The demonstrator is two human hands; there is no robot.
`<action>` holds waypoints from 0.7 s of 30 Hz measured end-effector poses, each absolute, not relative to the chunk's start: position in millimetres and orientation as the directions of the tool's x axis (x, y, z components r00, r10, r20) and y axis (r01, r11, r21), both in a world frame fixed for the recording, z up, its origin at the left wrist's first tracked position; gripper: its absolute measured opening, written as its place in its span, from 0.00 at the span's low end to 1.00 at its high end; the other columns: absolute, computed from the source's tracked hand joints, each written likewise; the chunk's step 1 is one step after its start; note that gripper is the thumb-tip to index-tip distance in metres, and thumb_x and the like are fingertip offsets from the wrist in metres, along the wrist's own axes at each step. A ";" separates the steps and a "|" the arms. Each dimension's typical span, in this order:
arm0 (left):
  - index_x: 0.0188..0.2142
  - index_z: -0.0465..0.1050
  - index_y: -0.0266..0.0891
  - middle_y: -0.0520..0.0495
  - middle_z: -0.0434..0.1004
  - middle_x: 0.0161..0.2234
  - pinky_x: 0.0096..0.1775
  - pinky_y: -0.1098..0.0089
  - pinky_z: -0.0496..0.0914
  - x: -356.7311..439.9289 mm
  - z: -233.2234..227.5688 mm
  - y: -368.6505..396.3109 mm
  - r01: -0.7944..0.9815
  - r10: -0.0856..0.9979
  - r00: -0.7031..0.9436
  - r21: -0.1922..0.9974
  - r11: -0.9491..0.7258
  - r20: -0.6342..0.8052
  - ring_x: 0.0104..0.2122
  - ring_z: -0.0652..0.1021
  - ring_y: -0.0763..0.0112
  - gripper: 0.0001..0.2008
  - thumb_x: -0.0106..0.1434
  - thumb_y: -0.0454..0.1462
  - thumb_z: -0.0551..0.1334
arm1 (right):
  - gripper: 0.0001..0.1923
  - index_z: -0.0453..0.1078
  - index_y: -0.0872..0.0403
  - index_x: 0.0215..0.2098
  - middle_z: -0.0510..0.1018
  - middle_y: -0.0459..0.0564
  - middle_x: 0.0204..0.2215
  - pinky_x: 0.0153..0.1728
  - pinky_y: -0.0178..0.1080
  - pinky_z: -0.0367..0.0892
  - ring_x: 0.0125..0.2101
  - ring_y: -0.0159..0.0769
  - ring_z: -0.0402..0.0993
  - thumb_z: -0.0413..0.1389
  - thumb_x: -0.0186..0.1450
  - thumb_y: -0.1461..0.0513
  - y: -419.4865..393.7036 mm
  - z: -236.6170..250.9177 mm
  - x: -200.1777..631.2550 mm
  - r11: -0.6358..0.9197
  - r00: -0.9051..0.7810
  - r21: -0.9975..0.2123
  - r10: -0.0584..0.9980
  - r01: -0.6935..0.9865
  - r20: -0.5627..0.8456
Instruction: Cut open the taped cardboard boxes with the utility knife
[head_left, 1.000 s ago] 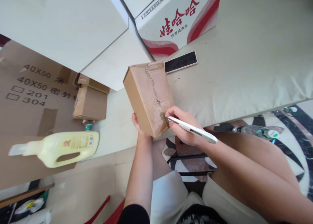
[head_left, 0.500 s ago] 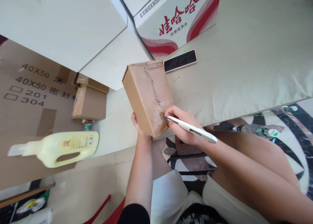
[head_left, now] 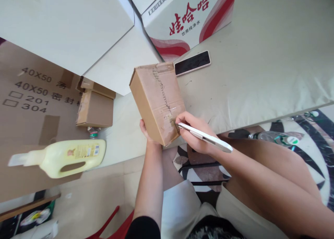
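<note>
A small brown cardboard box (head_left: 159,103), taped along its top seam, is tilted in front of me. My left hand (head_left: 149,134) grips it from below at the near left corner, with most of the fingers hidden behind the box. Closed round a white utility knife (head_left: 206,137), my right hand (head_left: 194,131) is at the near right corner of the box. The knife's front end points at the tape close to the end of the seam; whether the blade is in the tape I cannot tell.
Behind the box a black-screened phone (head_left: 192,63) lies by a white-and-red carton (head_left: 180,33). White boxes (head_left: 78,26) stand at upper left. To the left are a pale yellow jug (head_left: 75,159), a smaller brown box (head_left: 96,108) and a large printed carton (head_left: 15,127). Plastic bottles (head_left: 273,138) lie on the floor.
The view has shifted very slightly. Both hands, the box and the knife keep practically the same positions.
</note>
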State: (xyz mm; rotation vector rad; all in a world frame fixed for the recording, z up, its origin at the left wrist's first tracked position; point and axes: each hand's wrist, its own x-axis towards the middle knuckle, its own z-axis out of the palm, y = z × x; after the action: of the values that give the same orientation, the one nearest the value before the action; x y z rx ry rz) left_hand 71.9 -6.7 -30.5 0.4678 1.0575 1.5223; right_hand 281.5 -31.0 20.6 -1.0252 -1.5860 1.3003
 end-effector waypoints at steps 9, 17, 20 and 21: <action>0.50 0.79 0.43 0.43 0.82 0.53 0.61 0.51 0.70 72.9 -29.0 -6.9 -0.565 0.928 -0.258 0.821 0.082 -0.270 0.64 0.71 0.47 0.34 0.59 0.63 0.57 | 0.09 0.61 0.49 0.38 0.73 0.42 0.24 0.30 0.37 0.58 0.25 0.34 0.64 0.49 0.58 0.62 -31.2 22.5 283.5 0.125 -0.337 -0.989 0.937 0.084 0.090; 0.51 0.79 0.43 0.43 0.83 0.51 0.60 0.52 0.70 74.9 -28.3 -6.5 -0.579 0.938 -0.235 0.812 0.077 -0.256 0.62 0.73 0.47 0.34 0.60 0.63 0.54 | 0.10 0.62 0.49 0.39 0.72 0.42 0.24 0.30 0.38 0.57 0.25 0.35 0.64 0.48 0.57 0.61 -30.6 22.5 282.1 0.125 -0.338 -0.987 0.937 0.101 0.084; 0.53 0.78 0.43 0.43 0.83 0.50 0.60 0.52 0.70 75.7 -27.4 -6.2 -0.578 0.933 -0.252 0.813 0.069 -0.259 0.61 0.74 0.48 0.35 0.61 0.63 0.54 | 0.10 0.62 0.49 0.39 0.72 0.42 0.24 0.29 0.38 0.57 0.24 0.35 0.64 0.48 0.57 0.61 -30.6 23.1 282.3 0.118 -0.338 -0.987 0.938 0.114 0.073; 0.53 0.78 0.43 0.44 0.83 0.50 0.59 0.53 0.71 75.9 -27.2 -6.1 -0.579 0.934 -0.253 0.813 0.064 -0.254 0.60 0.75 0.49 0.34 0.61 0.63 0.54 | 0.10 0.62 0.49 0.39 0.72 0.42 0.24 0.29 0.38 0.57 0.24 0.35 0.64 0.48 0.57 0.61 -30.6 23.1 282.3 0.117 -0.336 -0.986 0.939 0.117 0.072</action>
State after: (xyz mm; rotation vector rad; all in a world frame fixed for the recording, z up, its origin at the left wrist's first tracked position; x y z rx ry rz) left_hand 75.9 -6.1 -27.2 0.4663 1.0420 1.5315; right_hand 282.3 -30.6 23.1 -1.0559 -1.6030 1.3101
